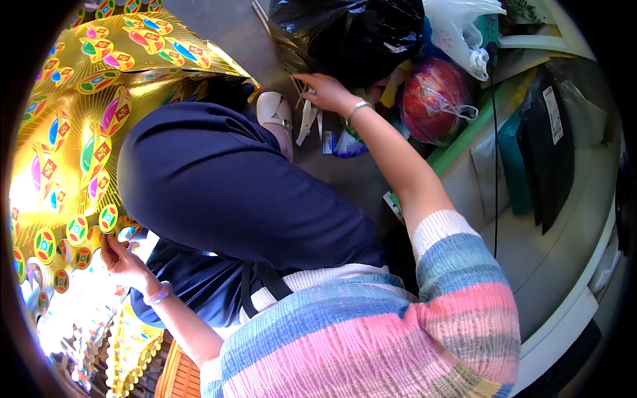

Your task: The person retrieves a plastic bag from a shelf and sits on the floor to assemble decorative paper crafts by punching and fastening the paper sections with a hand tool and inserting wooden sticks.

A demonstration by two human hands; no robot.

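My left hand (125,265) is at the lower edge of a shiny gold decorated sheet (73,159) with colourful printed ovals and round tabs. Its fingers are bent close to one of the round tabs; whether they pinch it is unclear. Reaching forward, my right hand (323,91) is beside a black plastic bag (352,40), its fingers bent over thin pale sticks or strips (307,123). A white shoe (273,111) shows left of those strips.
Right of the black bag lie a white plastic bag (458,30) and a red bundle in clear plastic (434,99). A black cable (495,166) hangs by dark packages (547,146). A small blue-and-white box (328,142) rests on the floor. Bottom left is an orange slatted basket (178,375).
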